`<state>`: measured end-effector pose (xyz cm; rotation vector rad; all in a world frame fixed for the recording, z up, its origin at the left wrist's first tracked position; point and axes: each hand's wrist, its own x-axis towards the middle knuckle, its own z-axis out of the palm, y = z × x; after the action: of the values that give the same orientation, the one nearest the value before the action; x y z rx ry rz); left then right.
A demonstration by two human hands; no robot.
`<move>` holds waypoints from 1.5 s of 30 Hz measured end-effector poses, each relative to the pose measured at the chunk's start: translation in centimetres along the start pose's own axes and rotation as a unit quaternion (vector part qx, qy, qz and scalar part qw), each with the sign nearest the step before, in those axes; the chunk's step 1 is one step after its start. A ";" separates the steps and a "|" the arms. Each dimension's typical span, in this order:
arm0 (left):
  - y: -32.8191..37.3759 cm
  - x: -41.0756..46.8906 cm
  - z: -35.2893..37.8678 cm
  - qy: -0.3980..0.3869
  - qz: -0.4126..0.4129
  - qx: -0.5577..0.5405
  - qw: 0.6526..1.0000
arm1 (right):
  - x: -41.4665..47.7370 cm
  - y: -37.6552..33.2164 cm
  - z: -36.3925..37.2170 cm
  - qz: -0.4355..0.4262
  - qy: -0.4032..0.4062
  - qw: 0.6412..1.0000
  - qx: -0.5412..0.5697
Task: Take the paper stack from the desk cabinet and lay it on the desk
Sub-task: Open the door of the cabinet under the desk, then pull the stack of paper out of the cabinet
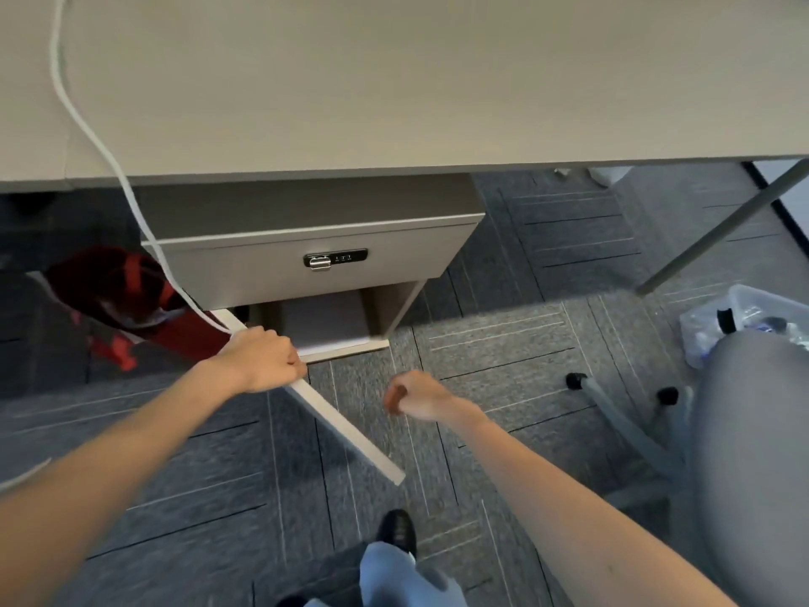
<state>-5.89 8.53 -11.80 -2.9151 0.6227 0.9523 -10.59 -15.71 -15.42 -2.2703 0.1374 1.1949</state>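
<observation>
Right now we are at the opening step: our left hand (267, 359) has its fingers wrapped over the top edge of the cabinet door (346, 427), which is swung out toward us on its left-side hinge, and the fingers are clamped on that edge. Just beyond those fingers the lower compartment of the desk cabinet (306, 238) stands open, and inside it, slightly right of our knuckles, lies something pale and flat that we take to be the paper stack (326, 324); it rests on the compartment floor, close to the front lip. Our right hand (416, 396) hangs free over the carpet, to the right of the door's far end, touching nothing, its fingers loosely curled toward the palm. A white cable (94, 138) runs down off the desk (437, 81) and passes right behind our left fingers, so it seems worth keeping clear of. As we judge it, nothing is taken out yet. The next move calls for the right hand to go in under the locked drawer (306, 265), get its fingers beneath the stack and lift it out level, then raise it onto the desk top above.
</observation>
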 end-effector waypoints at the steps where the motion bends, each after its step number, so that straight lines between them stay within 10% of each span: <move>1: -0.3 -0.2 0.2 -0.002 0.011 0.004 1.000 | 0.4 -0.3 -0.1 -0.008 0.013 1.000 -0.001; 26: -1.1 4.1 5.6 0.035 -0.058 0.296 0.953 | 7.1 -3.4 1.1 -0.059 0.144 0.987 0.041; 45: -3.4 20.5 14.6 0.063 -0.210 -0.028 0.975 | 24.6 2.6 1.6 -0.076 0.230 0.970 0.014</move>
<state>2.17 6.06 -35.74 -2.9864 -0.0301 0.7453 2.04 -12.98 -36.60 -2.4459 0.1489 0.5711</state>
